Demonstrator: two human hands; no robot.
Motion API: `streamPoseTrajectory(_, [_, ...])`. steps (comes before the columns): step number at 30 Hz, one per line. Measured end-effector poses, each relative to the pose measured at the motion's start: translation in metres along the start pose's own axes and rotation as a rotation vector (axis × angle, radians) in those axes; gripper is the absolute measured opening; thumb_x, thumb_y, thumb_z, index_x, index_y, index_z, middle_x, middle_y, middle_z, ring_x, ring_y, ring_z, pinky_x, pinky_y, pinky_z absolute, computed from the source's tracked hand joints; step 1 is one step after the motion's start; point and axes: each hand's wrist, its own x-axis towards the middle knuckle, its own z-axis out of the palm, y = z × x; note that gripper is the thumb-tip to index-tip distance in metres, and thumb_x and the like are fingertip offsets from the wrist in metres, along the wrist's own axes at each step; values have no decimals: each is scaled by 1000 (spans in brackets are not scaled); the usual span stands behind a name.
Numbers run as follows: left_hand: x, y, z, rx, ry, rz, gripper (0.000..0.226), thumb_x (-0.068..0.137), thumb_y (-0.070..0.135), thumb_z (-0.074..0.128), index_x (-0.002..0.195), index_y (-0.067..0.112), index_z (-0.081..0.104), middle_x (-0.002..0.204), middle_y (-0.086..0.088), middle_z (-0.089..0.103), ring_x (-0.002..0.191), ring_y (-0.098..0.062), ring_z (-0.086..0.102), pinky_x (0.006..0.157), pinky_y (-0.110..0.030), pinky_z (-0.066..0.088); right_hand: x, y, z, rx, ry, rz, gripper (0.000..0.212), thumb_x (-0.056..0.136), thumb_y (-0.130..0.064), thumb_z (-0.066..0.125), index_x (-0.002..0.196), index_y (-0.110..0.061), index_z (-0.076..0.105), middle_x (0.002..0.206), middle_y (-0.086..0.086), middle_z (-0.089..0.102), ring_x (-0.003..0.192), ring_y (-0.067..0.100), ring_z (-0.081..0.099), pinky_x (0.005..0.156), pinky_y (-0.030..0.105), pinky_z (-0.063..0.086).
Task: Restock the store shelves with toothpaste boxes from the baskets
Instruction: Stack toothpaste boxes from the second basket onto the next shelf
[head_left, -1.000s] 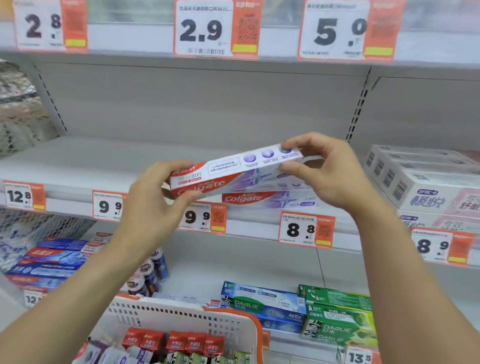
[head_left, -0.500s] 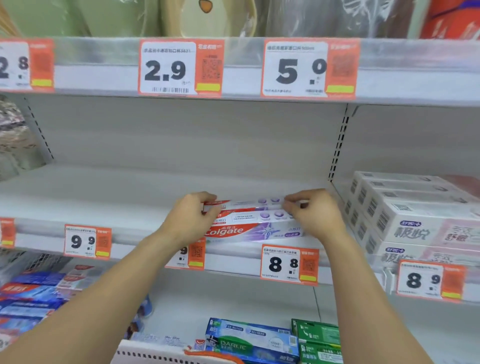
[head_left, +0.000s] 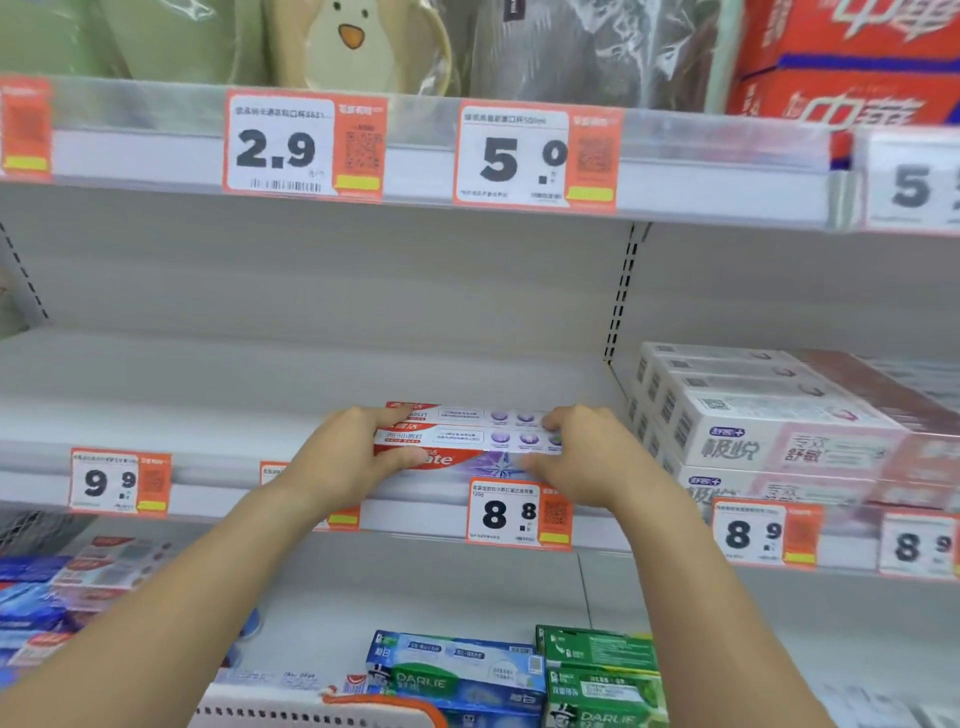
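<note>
Hands came first: the left hand (head_left: 337, 457) and the right hand (head_left: 587, 457) each gripped one end of the front Colgate box (head_left: 467, 440), which lay at the front edge of the middle shelf (head_left: 208, 395), touching a second Colgate box (head_left: 457, 413) behind it. To do it well, I judged, both ends should be pushed equally, keeping the front face parallel to the edge. Leftward the shelf offered wide room; rightward the white boxes (head_left: 769, 415) stood near.

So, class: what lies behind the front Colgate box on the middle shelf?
Behind the front Colgate box, held by the left hand and right hand, sits a second matching box, its top face showing. Whether more lie behind that one cannot be seen.
</note>
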Motion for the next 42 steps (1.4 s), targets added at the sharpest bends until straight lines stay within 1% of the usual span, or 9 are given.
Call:
streamPoseTrajectory(3, [-3,6,6,2,21,14,57,84,46,73,136,27,61,131,7,66,115,-16,64,85,-21,43,-9,3,6,-69,43,-16,38,91,-45,63,106,-10,58,116,10,59,116,29,50,82,32,39])
streamPoseTrajectory(6, [-7,18,15,-19,37,35,55,87,46,71,137,29,59,126,8,69,111,-19,64,78,-20,38,-13,5,24,-78,105,-139,54,92,-46,59,135,-16,51,135,4,54,130,26,41,110,39,31])
streamPoseTrajectory(9, [-10,26,20,-34,-15,60,58,88,46,69,141,29,54,126,8,68,109,-18,63,81,-19,40,-19,9,34,-129,130,-198,65,94,-45,58,151,-26,35,158,0,34,146,26,25,120,39,16])
streamPoseTrajectory(12, [-11,25,23,-22,-71,60,64,91,46,66,148,31,43,130,9,65,115,-18,61,97,-27,45,-25,22,32,-145,188,-201,60,96,-42,55,151,-33,34,160,-6,30,147,21,23,118,33,18])
streamPoseTrajectory(19, [-29,38,38,106,35,71,59,101,42,49,154,24,32,110,-2,72,111,-31,59,98,-35,39,-28,42,38,-38,239,-251,52,97,-40,58,146,-27,47,156,-5,40,146,21,31,121,37,22])
streamPoseTrajectory(23, [-31,50,41,152,-56,109,55,106,33,35,157,19,19,142,2,57,133,-26,45,121,-38,14,-33,54,33,-55,247,-237,58,95,-46,59,148,-26,45,157,-7,38,148,16,29,124,34,15])
streamPoseTrajectory(30, [-30,57,64,268,-71,126,58,107,33,25,158,14,6,149,-3,47,131,-24,47,122,-47,14,-39,59,29,-146,235,-250,60,101,-41,52,155,-28,28,163,-8,25,151,15,19,123,32,9])
streamPoseTrajectory(39, [-29,55,57,235,-81,158,60,106,37,32,158,18,11,147,-2,49,136,-23,41,121,-47,14,-42,53,32,-159,220,-233,58,101,-32,51,154,-24,29,162,-5,27,151,23,18,124,38,9])
streamPoseTrajectory(42, [-36,48,46,171,72,245,57,101,38,44,152,18,30,139,-3,54,132,-24,43,117,-44,24,-47,34,32,-40,367,-330,48,93,-19,61,140,-18,51,145,0,49,134,24,41,115,39,31])
